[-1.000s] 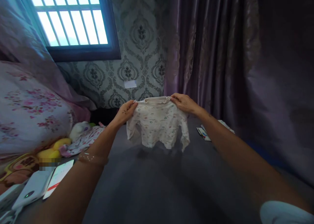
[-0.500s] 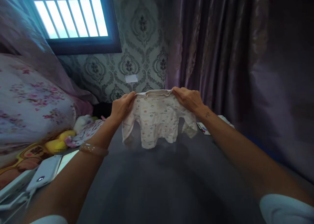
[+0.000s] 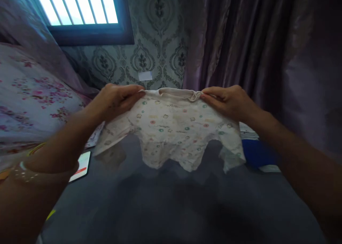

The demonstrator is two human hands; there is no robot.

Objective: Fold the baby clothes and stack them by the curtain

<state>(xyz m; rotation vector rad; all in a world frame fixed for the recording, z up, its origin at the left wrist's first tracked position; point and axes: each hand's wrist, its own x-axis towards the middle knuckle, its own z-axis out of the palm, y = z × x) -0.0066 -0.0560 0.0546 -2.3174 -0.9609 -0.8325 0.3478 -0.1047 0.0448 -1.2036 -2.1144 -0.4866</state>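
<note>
A small white long-sleeved baby shirt (image 3: pixel 171 128) with a print of little green, pink and brown figures hangs spread between my hands. My left hand (image 3: pixel 117 99) pinches its left shoulder beside the collar. At the other shoulder, my right hand (image 3: pixel 229 99) pinches the cloth between thumb and fingers. The neck opening faces up and the sleeves droop to either side. Below the shirt lies a dark grey sheet (image 3: pixel 171 208); whether the hem touches it I cannot tell.
A phone with a lit screen (image 3: pixel 81 167) lies at the left, partly behind my forearm. Folded cloths (image 3: pixel 248 131) and a blue item (image 3: pixel 258 153) sit at the right. A floral cloth (image 3: pixel 37 101) bulges on the left; purple curtains (image 3: pixel 227 40) hang at the back right.
Both hands have come nearer to me and moved apart, with the shirt stretched wider between them. The view has tipped down a little, and more of the folded cloths and blue item shows.
</note>
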